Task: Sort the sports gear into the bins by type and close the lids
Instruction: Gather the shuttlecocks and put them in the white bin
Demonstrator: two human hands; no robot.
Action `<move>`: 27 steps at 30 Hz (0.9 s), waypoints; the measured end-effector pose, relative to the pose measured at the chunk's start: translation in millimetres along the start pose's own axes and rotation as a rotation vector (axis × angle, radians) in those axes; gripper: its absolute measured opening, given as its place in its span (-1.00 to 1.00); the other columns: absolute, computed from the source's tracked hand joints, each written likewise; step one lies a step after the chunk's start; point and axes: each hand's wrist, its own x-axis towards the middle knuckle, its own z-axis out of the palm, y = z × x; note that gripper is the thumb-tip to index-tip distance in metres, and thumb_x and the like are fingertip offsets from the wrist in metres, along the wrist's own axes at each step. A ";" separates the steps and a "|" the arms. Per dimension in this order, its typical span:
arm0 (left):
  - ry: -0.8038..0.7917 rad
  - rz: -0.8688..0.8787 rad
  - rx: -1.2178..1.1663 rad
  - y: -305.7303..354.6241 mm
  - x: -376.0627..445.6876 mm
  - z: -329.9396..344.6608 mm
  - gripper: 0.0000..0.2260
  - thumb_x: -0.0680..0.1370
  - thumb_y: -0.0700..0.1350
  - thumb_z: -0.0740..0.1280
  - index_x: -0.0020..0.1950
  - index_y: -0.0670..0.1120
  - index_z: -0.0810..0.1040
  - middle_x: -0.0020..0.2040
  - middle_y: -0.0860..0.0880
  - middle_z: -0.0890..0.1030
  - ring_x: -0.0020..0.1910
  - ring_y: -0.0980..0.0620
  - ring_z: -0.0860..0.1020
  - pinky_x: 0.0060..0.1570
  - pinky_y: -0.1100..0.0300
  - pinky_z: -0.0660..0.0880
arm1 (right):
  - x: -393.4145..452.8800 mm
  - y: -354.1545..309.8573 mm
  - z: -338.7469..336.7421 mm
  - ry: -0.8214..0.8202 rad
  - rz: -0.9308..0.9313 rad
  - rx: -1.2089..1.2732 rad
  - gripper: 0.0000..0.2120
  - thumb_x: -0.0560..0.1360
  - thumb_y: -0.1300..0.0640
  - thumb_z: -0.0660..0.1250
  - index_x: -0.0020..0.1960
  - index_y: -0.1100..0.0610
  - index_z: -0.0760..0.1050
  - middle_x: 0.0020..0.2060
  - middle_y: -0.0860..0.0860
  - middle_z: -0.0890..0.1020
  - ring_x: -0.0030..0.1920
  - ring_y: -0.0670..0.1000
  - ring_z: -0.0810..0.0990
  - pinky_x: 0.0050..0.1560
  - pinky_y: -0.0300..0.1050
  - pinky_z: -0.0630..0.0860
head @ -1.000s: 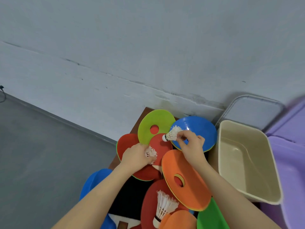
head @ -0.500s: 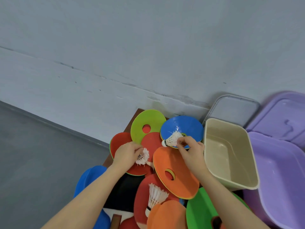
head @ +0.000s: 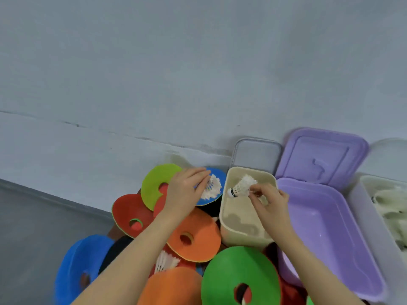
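Farthest left of the left hand: a blue disc cone (head: pixel 77 267), low in the frame, partly behind the forearm. Beyond it, a red disc cone (head: pixel 130 214) and a lime-green disc cone (head: pixel 154 183), overlapping, just left of the knuckles. Under the wrist: an orange disc cone (head: pixel 196 238); below that, a shuttlecock lying loose (head: pixel 164 261) among the discs, half covered by a second orange cone.

Left hand (head: pixel 187 192): palm down, fingers pinched on a white shuttlecock (head: pixel 212 187), held over a small blue disc cone (head: pixel 220 179) at its fingertips.

Below and between the two forearms: a dark-green disc cone (head: pixel 240 280).

Right hand (head: pixel 268 205): fingertips grasping a second shuttlecock (head: pixel 241 187) by its feathers, cork pointing left, held above the open beige bin (head: pixel 226 216), which shows no contents. Behind the bin, its grey lid (head: pixel 255 153) leans against the wall.

Right of that hand: an open purple bin (head: pixel 330 234), its purple lid (head: pixel 321 157) propped behind it. At the frame's right edge, a pale bin (head: pixel 361 208) holding white items, blurred.
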 end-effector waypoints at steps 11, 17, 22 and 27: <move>-0.018 0.110 -0.058 232.1 37.8 125.3 -0.76 0.51 -0.05 0.23 -0.08 -0.09 0.67 -0.13 0.04 0.67 -0.17 0.12 0.53 -0.13 0.19 0.43 | -14.1 113.7 -227.6 0.149 0.018 -0.009 -0.88 0.38 0.19 0.31 -0.14 -0.01 0.52 -0.23 -0.27 0.52 -0.19 -0.20 0.48 -0.01 -0.05 0.33; -0.154 0.013 -0.244 334.5 37.6 207.1 -0.65 0.50 0.07 0.17 -0.05 -0.09 0.67 -0.14 0.00 0.63 -0.16 0.10 0.51 -0.19 0.17 0.45 | -37.5 172.2 -325.5 0.203 0.106 -0.122 -0.78 0.39 0.33 0.43 -0.11 0.04 0.55 -0.23 -0.14 0.57 -0.19 -0.06 0.55 -0.03 0.16 0.45; -0.261 0.028 -0.249 385.0 32.5 256.8 -0.62 0.51 0.12 0.12 0.01 -0.05 0.65 -0.06 0.04 0.60 -0.13 0.13 0.52 -0.23 0.19 0.48 | -55.4 210.6 -374.0 0.199 0.236 -0.148 -0.78 0.45 0.29 0.38 0.07 0.10 0.55 -0.20 -0.16 0.56 -0.15 -0.07 0.55 0.07 0.18 0.47; -0.408 0.147 -0.022 388.7 16.2 293.0 -0.71 0.54 -0.04 0.15 -0.03 -0.10 0.64 -0.04 -0.02 0.60 -0.10 -0.04 0.57 -0.29 0.18 0.50 | -67.1 244.0 -384.7 0.041 0.297 -0.345 -0.72 0.48 0.26 0.33 0.18 0.10 0.54 -0.08 0.00 0.62 -0.02 0.10 0.57 0.07 0.05 0.38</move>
